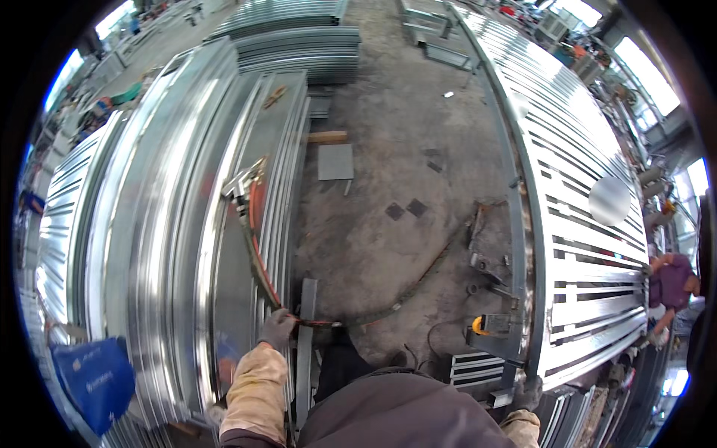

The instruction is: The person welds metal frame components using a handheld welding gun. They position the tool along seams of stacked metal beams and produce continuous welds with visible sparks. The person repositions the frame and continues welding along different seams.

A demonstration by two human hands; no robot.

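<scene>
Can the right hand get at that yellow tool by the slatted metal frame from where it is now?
Probably yes. The right hand, gloved, rests low on the slatted metal frame, and the yellow tool sits just up and left of it beside the same frame. Only a small slatted panel lies between, low and flat.

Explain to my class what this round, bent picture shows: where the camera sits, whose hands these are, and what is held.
The camera sits on a person's head and looks down, and its wide lens bends straight edges. The person's own arms come in from the bottom. The left hand, in a grey glove, grips a cable that runs up to a welding torch lying on long stacked steel profiles. The right hand, also gloved, rests by the edge of a slatted metal gate panel. Between them is a stained concrete floor. A blue bag sits lower left. Another person stands at the right rim.
</scene>
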